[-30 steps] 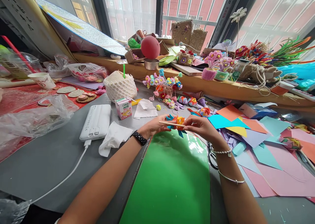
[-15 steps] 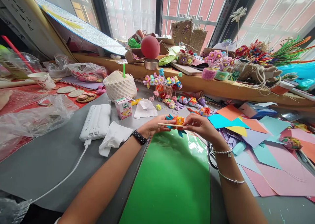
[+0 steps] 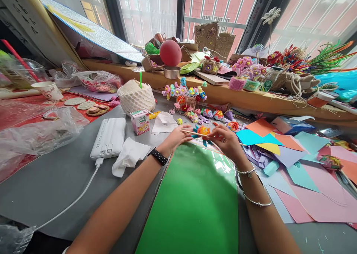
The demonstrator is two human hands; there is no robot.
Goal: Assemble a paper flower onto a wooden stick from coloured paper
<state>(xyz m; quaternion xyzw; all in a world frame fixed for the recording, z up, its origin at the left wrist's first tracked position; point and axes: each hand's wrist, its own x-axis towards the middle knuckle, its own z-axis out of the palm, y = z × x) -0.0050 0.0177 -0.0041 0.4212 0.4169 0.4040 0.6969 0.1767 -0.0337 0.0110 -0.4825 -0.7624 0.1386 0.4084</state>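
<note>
Above the far end of a green board (image 3: pixel 195 198), both my hands are around a folded paper flower (image 3: pixel 204 131), orange and yellow with blue pointed petals. My left hand (image 3: pixel 178 138) pinches the flower's blue petals from the left; its fingertips are partly hidden. From the other side, my right hand (image 3: pixel 226 140) is closed on a thin wooden stick (image 3: pixel 192 132), which crosses in front of the flower and points left toward my left fingers.
Coloured paper sheets (image 3: pixel 315 187) and purple scraps lie to the right. A white power bank (image 3: pixel 108 138) with a cable, crumpled tissue (image 3: pixel 130 155), a small drink carton (image 3: pixel 140 122) and a netted coconut (image 3: pixel 136 97) stand left. Small craft flowers (image 3: pixel 185 94) sit behind.
The flower has turned between my hands, its blue petals shifting. My right wrist has dropped slightly and moved left, and the stick's left end is tilted higher.
</note>
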